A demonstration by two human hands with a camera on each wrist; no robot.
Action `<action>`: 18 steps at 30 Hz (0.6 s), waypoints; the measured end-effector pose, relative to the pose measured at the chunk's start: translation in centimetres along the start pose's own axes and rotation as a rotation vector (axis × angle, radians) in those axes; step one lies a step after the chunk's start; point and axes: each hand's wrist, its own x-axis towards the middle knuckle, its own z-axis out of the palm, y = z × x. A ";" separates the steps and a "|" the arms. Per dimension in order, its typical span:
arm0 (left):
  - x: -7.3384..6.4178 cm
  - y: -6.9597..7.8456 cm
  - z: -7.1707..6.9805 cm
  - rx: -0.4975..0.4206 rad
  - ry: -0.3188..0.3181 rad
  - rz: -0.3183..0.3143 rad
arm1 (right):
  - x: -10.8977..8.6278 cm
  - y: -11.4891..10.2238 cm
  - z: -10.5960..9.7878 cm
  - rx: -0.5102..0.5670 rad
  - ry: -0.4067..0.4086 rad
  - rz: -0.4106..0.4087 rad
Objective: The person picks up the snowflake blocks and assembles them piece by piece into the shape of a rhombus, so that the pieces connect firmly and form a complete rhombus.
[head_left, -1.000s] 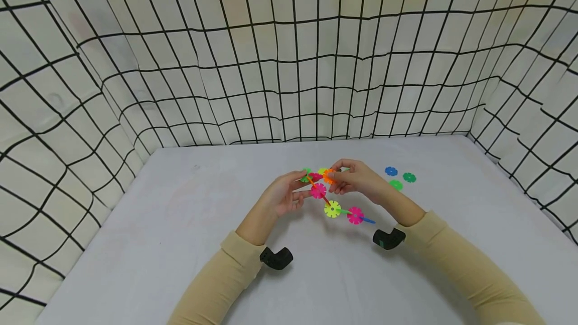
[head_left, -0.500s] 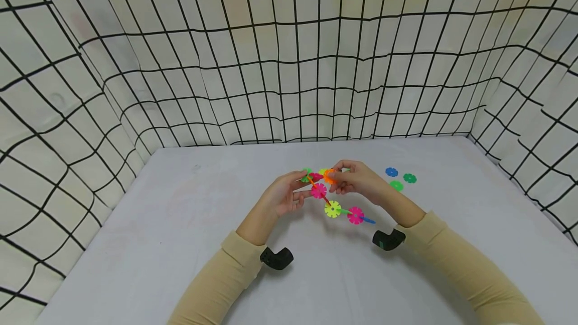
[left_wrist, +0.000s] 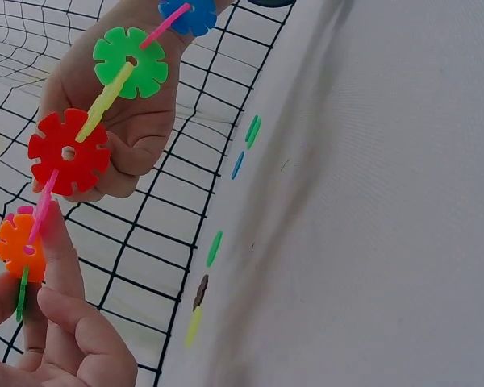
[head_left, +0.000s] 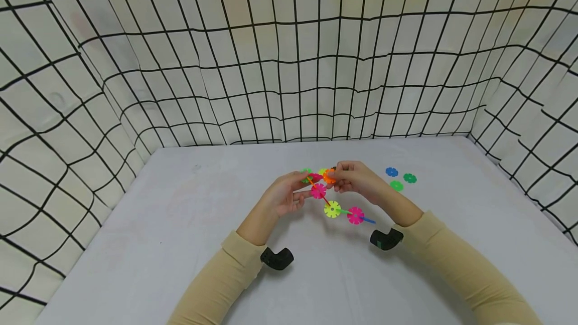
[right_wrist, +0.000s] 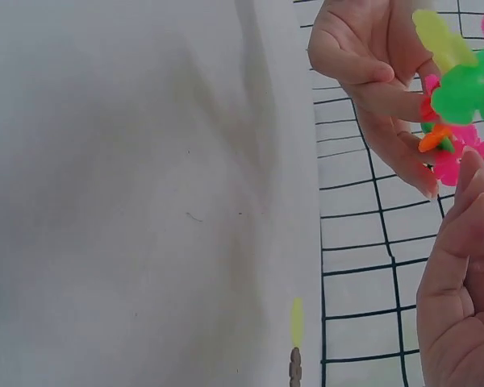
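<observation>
A chain of notched plastic flower discs hangs from my left hand point(head_left: 283, 195), whose fingers pinch its upper end near a green disc point(head_left: 306, 175). Downward to the right run a pink disc point(head_left: 318, 190), a yellow disc point(head_left: 332, 209), another pink disc point(head_left: 355, 215) and a blue disc point(head_left: 369, 220) seen edge-on. In the left wrist view, a red disc point(left_wrist: 68, 153) and a green disc point(left_wrist: 131, 63) face the camera. My right hand point(head_left: 356, 179) pinches an orange disc point(head_left: 329, 176) against or close to the chain's upper end; whether they are joined I cannot tell.
On the white table, a blue disc point(head_left: 391, 171) and two green ones lie beyond my right wrist. A yellow disc point(left_wrist: 194, 326) and a brown disc point(left_wrist: 201, 292) lie behind the hands. Black-gridded white sheeting point(head_left: 316, 79) encloses the table's back and sides.
My right hand has shifted very slightly, and its fingers sit a little closer together. A bit of the dark disc behind it shows more. Left hand and chain stay nearly still.
</observation>
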 end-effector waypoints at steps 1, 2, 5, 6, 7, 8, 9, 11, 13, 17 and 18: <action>0.0 0.0 0.0 -0.002 0.001 0.001 | 0.0 -0.1 0.0 0.005 0.005 -0.001; 0.0 0.0 0.0 -0.003 0.002 0.005 | -0.1 -0.1 0.0 0.008 0.007 -0.003; 0.0 -0.1 0.0 -0.011 0.012 0.010 | -0.2 -0.1 0.1 0.015 0.016 -0.006; 0.0 -0.1 0.0 -0.014 0.015 0.011 | -0.2 -0.1 0.1 0.019 0.020 -0.008; 0.0 -0.1 0.0 -0.018 0.019 0.013 | -0.2 -0.1 0.2 0.022 0.024 -0.010; 0.0 -0.1 0.0 -0.021 0.022 0.015 | -0.2 -0.1 0.2 0.028 0.027 -0.012; 0.0 -0.1 0.0 -0.026 0.025 0.016 | -0.2 0.0 0.2 0.035 0.031 -0.015; 0.0 -0.1 0.0 -0.034 0.031 0.016 | -0.1 0.1 0.2 0.048 0.038 -0.021; 0.0 0.0 0.0 -0.039 0.036 0.020 | 0.0 0.2 0.3 0.057 0.047 -0.024; 0.0 0.0 0.0 -0.040 0.044 0.024 | 0.2 0.3 0.4 0.058 0.060 -0.024; 0.0 0.0 0.0 -0.039 0.046 0.024 | 0.2 0.2 0.4 0.055 0.061 -0.024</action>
